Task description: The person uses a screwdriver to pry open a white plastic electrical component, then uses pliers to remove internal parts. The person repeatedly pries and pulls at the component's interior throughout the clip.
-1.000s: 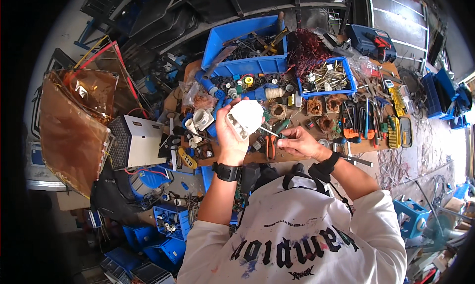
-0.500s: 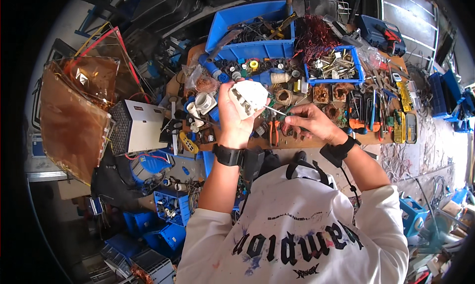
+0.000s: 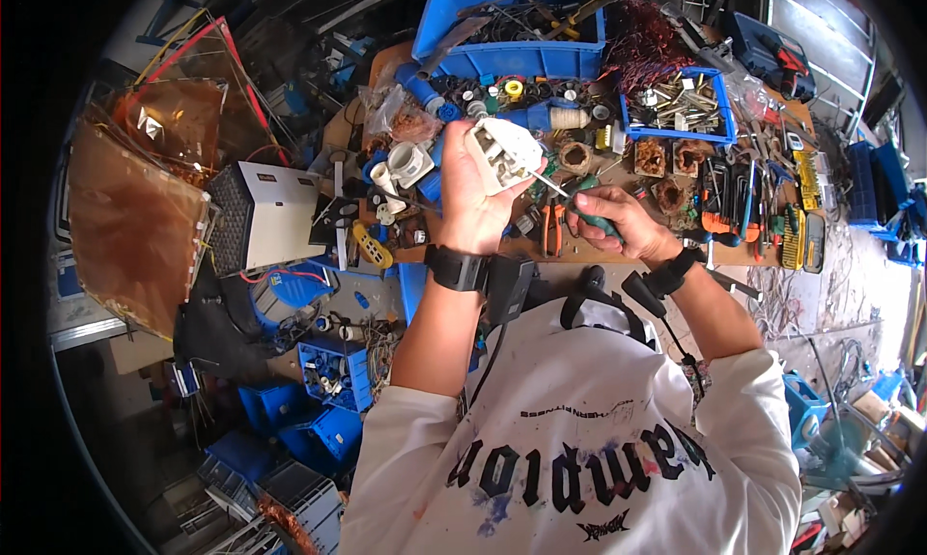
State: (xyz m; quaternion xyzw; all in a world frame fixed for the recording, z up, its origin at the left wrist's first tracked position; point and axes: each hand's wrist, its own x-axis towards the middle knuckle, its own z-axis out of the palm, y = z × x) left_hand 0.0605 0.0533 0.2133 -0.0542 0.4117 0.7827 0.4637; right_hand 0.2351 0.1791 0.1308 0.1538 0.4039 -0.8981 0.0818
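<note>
Cupped over the surface (image 3: 570, 254) in the half-curled left grip (image 3: 471, 198), that white housing (image 3: 506, 153) looks light, stiff and perhaps brittle, best held by its outer rim, while the right grip (image 3: 623, 221) is curled closed round a green-handled screwdriver (image 3: 601, 226).

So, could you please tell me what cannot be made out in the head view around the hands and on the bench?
- Screwdriver tip: too small to tell whether it enters the white part or only touches it.
- White part's underside: hidden by the left hand.
- Screwdriver handle: partly covered by the right hand.
- Big blue bin: its far rim is cut off by the top edge.
</note>
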